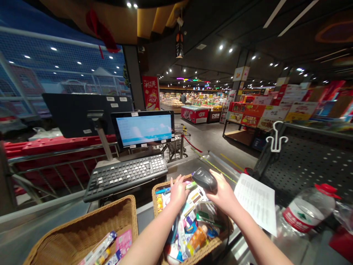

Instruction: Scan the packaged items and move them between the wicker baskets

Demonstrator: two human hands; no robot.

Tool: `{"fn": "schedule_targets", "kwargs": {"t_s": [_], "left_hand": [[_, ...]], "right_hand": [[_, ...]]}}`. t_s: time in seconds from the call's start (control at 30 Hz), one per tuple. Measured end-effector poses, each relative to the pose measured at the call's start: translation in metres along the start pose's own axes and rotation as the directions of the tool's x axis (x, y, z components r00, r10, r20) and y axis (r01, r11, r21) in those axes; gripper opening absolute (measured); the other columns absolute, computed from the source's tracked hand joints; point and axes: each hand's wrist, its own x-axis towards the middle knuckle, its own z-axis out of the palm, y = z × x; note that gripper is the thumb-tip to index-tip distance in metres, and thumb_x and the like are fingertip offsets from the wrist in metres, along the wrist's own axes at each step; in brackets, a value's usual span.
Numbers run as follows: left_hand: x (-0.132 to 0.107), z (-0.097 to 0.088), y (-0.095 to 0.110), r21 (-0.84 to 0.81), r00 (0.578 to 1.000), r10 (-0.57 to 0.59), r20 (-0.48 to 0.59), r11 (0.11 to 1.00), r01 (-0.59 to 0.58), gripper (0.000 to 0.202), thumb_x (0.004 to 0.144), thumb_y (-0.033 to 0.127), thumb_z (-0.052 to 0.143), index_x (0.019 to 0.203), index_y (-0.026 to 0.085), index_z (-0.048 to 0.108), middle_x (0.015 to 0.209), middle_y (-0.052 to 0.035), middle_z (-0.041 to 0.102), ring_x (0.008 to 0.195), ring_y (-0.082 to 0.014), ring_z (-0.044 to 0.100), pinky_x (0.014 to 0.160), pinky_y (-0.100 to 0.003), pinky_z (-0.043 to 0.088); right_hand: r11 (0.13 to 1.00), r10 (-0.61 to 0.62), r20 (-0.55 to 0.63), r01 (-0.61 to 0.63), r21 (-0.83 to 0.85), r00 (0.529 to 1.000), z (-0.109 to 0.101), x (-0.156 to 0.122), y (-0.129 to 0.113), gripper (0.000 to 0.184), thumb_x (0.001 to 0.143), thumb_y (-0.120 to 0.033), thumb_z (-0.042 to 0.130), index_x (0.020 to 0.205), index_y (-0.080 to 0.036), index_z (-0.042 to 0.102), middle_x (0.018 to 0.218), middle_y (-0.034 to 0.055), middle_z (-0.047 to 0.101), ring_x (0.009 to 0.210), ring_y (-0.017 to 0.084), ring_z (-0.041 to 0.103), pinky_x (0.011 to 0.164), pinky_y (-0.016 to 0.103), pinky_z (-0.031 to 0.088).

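Note:
My right hand (222,193) grips a black handheld barcode scanner (204,179) over the far right part of a wicker basket (154,200). Packaged goods fill that basket, among them an orange-brown bottle (197,241) and a pack in clear plastic with a green label (206,212). Over the basket's far side, my left hand (179,191) reaches down with its fingers apart, at the packages there. Whether it touches one I cannot make out. A second wicker basket (91,217) at the lower left has several small packages, including a pink pack (123,241).
Beyond the baskets stand a black keyboard (128,175) and a lit monitor (145,129). On the right lie a printed sheet (257,200) and a large clear bottle with a red cap (310,211). A white hook (276,138) hangs on a perforated black panel (314,158).

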Motion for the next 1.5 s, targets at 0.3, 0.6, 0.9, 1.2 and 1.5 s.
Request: {"fn": "schedule_targets", "kwargs": {"t_s": [0.3, 0.6, 0.9, 1.2, 1.5], "left_hand": [[-0.001, -0.047, -0.012, 0.060, 0.980, 0.086, -0.178, 0.995, -0.077, 0.015, 0.077, 0.019, 0.063, 0.090, 0.024, 0.070, 0.148, -0.0055, 0.044, 0.140, -0.0281, 0.032, 0.116, -0.059, 0.010], [-0.016, -0.096, -0.024, 0.133, 0.963, 0.097, -0.253, 0.989, -0.065, 0.019, 0.078, 0.017, 0.061, 0.093, 0.025, 0.068, 0.148, -0.0042, 0.043, 0.140, -0.0279, 0.033, 0.116, -0.060, 0.010], [-0.037, -0.125, -0.042, 0.178, 0.948, 0.097, -0.303, 0.983, -0.044, 0.020, 0.080, 0.015, 0.058, 0.095, 0.026, 0.067, 0.147, -0.0041, 0.045, 0.139, -0.0271, 0.035, 0.116, -0.062, 0.009], [-0.065, -0.163, -0.071, 0.262, 0.923, 0.100, -0.371, 0.965, 0.001, 0.019, 0.082, 0.018, 0.058, 0.096, 0.026, 0.067, 0.147, -0.0050, 0.045, 0.138, -0.0266, 0.036, 0.115, -0.062, 0.010], [-0.105, -0.195, -0.112, 0.307, 0.897, 0.067, -0.437, 0.948, 0.079, 0.021, 0.080, 0.014, 0.058, 0.095, 0.026, 0.067, 0.146, -0.0056, 0.046, 0.137, -0.0276, 0.038, 0.114, -0.064, 0.013]], "right_hand": [[1.000, -0.019, 0.011, 0.019, -0.004, 1.000, 0.007, 0.001, -0.006, 0.050, 0.069, -0.023, 0.061, 0.119, -0.016, 0.058, 0.125, 0.0158, 0.061, 0.132, 0.032, 0.044, 0.113, 0.058, 0.025], [0.997, -0.070, 0.026, 0.070, -0.016, 0.997, 0.016, 0.001, -0.024, 0.048, 0.072, -0.028, 0.058, 0.118, -0.014, 0.058, 0.126, 0.0154, 0.061, 0.132, 0.033, 0.044, 0.113, 0.060, 0.023], [0.995, -0.102, 0.071, 0.103, -0.010, 0.992, 0.020, -0.002, -0.054, 0.044, 0.074, -0.029, 0.060, 0.116, -0.018, 0.061, 0.127, 0.0144, 0.060, 0.133, 0.034, 0.042, 0.112, 0.063, 0.021], [0.984, -0.175, 0.151, 0.168, 0.060, 0.973, 0.031, 0.013, -0.115, 0.040, 0.070, -0.020, 0.061, 0.110, -0.022, 0.065, 0.120, 0.0091, 0.064, 0.133, 0.036, 0.041, 0.111, 0.065, 0.017], [0.953, -0.300, 0.193, 0.285, 0.104, 0.934, 0.072, 0.022, -0.161, 0.034, 0.067, -0.018, 0.063, 0.101, -0.023, 0.069, 0.117, 0.0069, 0.065, 0.132, 0.035, 0.041, 0.111, 0.060, 0.021]]}}
